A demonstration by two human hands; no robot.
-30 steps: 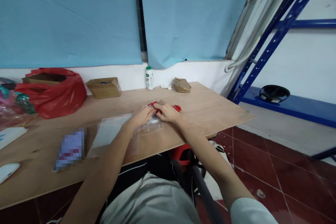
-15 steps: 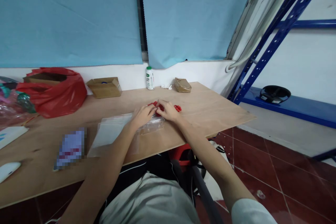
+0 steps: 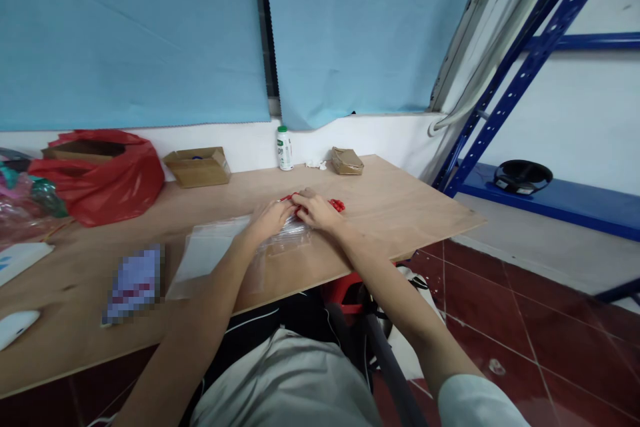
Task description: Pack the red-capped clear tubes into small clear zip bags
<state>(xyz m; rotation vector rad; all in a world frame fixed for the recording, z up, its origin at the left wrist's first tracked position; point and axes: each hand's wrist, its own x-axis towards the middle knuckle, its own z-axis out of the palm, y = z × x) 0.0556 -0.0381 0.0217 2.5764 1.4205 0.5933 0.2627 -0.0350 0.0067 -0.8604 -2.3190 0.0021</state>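
Observation:
My left hand [image 3: 271,219] and my right hand [image 3: 316,210] meet over a clear plastic bag [image 3: 293,235] on the wooden table. Red material [image 3: 294,197] shows between and just beyond the fingertips, partly covered by them; whether it lies inside the bag I cannot tell. Both hands have bent fingers closed at the bag's far edge. A small cluster of red beads [image 3: 338,205] lies on the table just past my right hand. Left of my left hand, flat clear bags [image 3: 210,247] are stacked under my forearm.
Along the wall stand a red plastic bag [image 3: 125,180] around a box, an open cardboard box [image 3: 203,170], a green-capped white bottle [image 3: 285,150] and a brown package [image 3: 347,161]. A blurred-out flat item [image 3: 134,285] and a white mouse-like object [image 3: 17,327] lie left. A blue shelf [image 3: 590,207] stands right.
The right fingers have lowered and flattened over the red material, and the left hand has shifted slightly left. A thin strip of red now shows beyond the left fingertips.

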